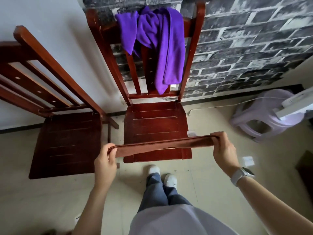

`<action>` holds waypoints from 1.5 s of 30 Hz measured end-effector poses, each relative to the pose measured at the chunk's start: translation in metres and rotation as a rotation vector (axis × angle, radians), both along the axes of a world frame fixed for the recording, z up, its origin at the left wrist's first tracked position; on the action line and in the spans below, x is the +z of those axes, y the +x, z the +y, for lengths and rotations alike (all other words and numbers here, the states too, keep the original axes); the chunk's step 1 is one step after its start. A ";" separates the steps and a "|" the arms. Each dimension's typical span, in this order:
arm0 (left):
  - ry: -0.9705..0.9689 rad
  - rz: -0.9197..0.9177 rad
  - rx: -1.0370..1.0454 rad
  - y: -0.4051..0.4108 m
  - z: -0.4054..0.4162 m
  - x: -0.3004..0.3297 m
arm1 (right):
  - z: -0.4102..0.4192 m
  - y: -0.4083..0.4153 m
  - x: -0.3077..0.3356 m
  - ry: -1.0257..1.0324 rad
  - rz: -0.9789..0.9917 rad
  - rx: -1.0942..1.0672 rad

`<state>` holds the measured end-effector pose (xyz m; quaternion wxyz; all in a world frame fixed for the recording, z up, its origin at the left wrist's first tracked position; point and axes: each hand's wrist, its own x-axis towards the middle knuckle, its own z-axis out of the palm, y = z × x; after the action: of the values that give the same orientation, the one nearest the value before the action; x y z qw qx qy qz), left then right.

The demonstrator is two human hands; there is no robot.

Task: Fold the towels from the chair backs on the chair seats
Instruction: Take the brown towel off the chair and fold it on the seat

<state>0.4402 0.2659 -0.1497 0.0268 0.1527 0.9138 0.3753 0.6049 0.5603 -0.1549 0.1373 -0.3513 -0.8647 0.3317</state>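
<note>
A brown towel (162, 145) is stretched flat and edge-on between my hands, above the front of the middle chair's seat (155, 122). My left hand (105, 160) pinches its left end; my right hand (223, 148) grips its right end. A purple towel (160, 46) hangs bunched over the back of that same chair (194, 48). A second wooden chair (67, 141) stands to the left with a bare seat and back.
A pale purple plastic stool (260, 121) stands at the right by the brick-patterned wall, with a white appliance (298, 106) on it. A cable runs along the floor behind the chair. My feet (160, 175) are just in front of the middle chair.
</note>
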 end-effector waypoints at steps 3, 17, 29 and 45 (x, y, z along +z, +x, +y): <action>-0.031 -0.004 0.058 0.013 -0.007 -0.009 | -0.011 0.010 -0.006 0.055 -0.057 0.018; -0.023 0.017 0.148 -0.031 0.005 -0.045 | -0.007 -0.037 -0.030 0.034 -0.126 0.028; -0.239 -0.065 -0.124 -0.193 0.056 -0.150 | 0.068 -0.170 -0.133 0.095 -0.279 0.050; -0.241 0.106 -0.162 -0.251 0.082 -0.192 | 0.093 -0.213 -0.177 0.252 -0.221 0.076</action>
<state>0.1896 0.3478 -0.3420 0.0269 0.2410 0.9371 0.2511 0.3923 0.6528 -0.3322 0.0717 -0.3328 -0.9219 0.1848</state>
